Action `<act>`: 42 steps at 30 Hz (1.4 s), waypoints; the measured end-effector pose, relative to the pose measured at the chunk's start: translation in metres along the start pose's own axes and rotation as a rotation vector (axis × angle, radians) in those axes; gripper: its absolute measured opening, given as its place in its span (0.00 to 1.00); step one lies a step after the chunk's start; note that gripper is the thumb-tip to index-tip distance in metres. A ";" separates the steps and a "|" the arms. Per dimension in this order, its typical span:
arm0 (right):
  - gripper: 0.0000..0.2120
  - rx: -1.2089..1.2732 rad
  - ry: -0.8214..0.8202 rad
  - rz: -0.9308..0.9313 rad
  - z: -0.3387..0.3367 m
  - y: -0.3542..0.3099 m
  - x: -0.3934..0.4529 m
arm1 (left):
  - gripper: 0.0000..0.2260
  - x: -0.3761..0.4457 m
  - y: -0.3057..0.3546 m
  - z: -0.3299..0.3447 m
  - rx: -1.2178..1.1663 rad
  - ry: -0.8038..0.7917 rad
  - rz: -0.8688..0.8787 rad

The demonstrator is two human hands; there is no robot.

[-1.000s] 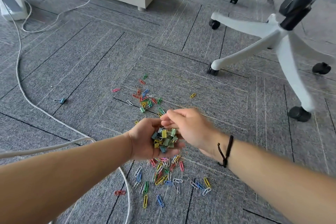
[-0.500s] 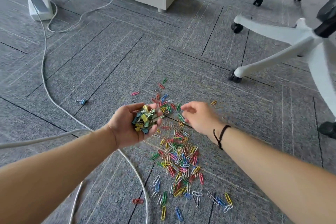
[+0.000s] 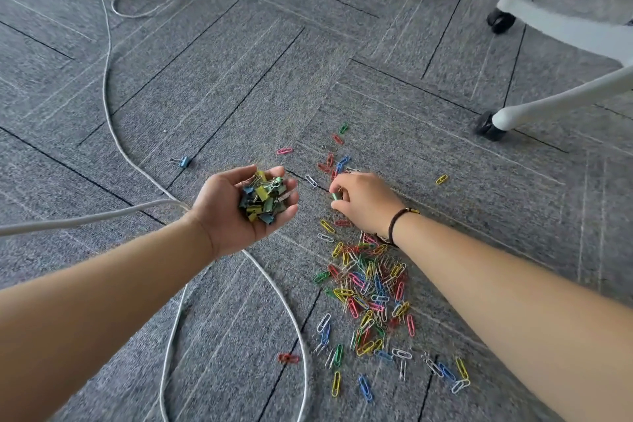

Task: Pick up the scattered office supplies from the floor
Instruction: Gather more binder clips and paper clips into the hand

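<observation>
Grey carpet (image 3: 239, 79). My left hand (image 3: 239, 212) cups binder clips (image 3: 263, 197); right hand (image 3: 366, 202) fingertips pinch a green one mid-carpet. Paper clips (image 3: 370, 291): light, slippery, pinch edges.

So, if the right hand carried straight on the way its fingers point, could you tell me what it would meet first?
The right hand points left, a small green item at its fingertips. Straight on lies bare grey carpet, then the left hand cupping coloured binder clips, though that hand looks raised, so depth is unclear.
</observation>
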State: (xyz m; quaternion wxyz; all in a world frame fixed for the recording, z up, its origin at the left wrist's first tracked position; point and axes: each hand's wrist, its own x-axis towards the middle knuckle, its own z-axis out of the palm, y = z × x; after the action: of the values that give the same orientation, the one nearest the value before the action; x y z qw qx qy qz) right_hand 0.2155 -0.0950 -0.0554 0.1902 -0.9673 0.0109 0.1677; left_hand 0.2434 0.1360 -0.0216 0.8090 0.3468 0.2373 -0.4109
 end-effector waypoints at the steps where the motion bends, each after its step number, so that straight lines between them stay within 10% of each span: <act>1: 0.04 -0.016 -0.004 -0.007 -0.001 0.001 -0.003 | 0.18 0.002 -0.003 0.002 0.007 0.001 -0.009; 22: 0.05 0.494 0.111 -0.161 -0.216 -0.101 -0.177 | 0.19 -0.125 -0.031 0.203 -0.197 0.139 -0.099; 26: 0.09 0.510 0.399 -0.220 -0.305 -0.155 -0.234 | 0.15 -0.211 0.002 0.269 -0.320 0.092 -0.054; 30: 0.06 0.933 0.593 0.177 -0.412 -0.202 -0.291 | 0.16 -0.309 0.053 0.341 -0.409 0.059 -0.008; 34: 0.12 1.674 0.351 0.618 -0.511 -0.280 -0.317 | 0.16 -0.419 0.110 0.425 -0.476 0.075 0.028; 42: 0.26 2.168 0.113 0.590 -0.682 -0.427 -0.345 | 0.15 -0.598 0.215 0.545 -0.645 0.115 0.209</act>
State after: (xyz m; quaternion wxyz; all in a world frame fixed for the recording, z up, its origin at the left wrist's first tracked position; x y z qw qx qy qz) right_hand 0.1443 0.0332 0.8083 0.8829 -0.2566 0.3880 0.0640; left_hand 0.1469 0.1132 0.8095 0.9000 0.1183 0.3636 -0.2094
